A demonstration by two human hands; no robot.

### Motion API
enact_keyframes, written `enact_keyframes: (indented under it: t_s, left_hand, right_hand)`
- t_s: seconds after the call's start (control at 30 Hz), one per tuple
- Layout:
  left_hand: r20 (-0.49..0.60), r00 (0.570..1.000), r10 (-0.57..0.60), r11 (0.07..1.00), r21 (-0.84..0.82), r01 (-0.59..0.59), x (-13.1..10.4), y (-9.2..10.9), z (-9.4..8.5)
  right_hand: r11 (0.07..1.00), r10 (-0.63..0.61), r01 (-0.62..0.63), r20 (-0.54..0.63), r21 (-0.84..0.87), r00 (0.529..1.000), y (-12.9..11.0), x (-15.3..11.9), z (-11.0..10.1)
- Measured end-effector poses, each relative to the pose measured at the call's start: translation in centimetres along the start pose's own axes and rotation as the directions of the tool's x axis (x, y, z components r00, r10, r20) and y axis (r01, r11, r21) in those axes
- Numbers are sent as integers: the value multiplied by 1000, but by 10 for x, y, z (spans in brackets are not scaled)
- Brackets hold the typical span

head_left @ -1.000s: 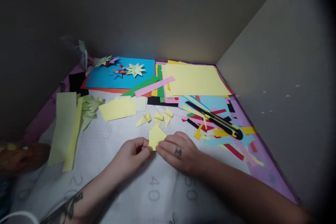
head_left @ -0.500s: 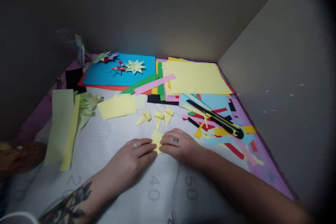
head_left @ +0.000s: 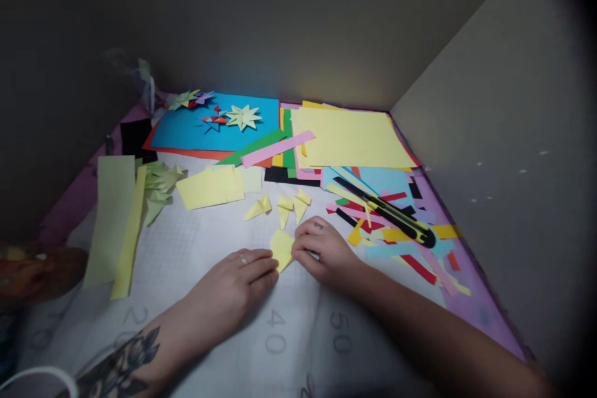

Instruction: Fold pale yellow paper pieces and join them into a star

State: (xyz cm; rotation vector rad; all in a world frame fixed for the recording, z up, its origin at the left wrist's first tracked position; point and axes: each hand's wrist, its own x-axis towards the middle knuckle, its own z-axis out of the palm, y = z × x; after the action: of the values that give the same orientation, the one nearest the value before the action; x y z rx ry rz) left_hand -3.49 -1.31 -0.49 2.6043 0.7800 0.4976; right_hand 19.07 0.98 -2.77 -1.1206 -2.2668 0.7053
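40 and 50 mark the white sheet where the left hand holds and the right hand pinches yellow paper.

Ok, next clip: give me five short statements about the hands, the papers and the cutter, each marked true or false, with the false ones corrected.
1. The left hand and right hand both touch one small yellow paper. True.
2. The cutter lies to the left of both hands. False: it lies to the right, on loose paper strips.
3. Three folded yellow pieces lie just beyond the hands. True.
4. The pale many-pointed star rests on a green sheet. False: it rests on the blue sheet.
5. The left hand wears a ring. True.
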Motion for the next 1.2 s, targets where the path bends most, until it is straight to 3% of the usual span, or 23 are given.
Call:
enact_keyframes:
  t_s: [0.53,0.8,1.2]
  left_hand:
    - [18,1000,-8,993,115,6,4,8,10]
    - [-33,999,2,985,170,4,7,10,10]
    - [-54,998,13,965,263,1,6,16,14]
  right_hand:
    - [988,143,-146,-62,-42,988,-1,0,10]
    - [964,238,-243,-56,-104,970,-5,2,13]
    - [945,284,-289,-55,-155,957,-11,2,14]
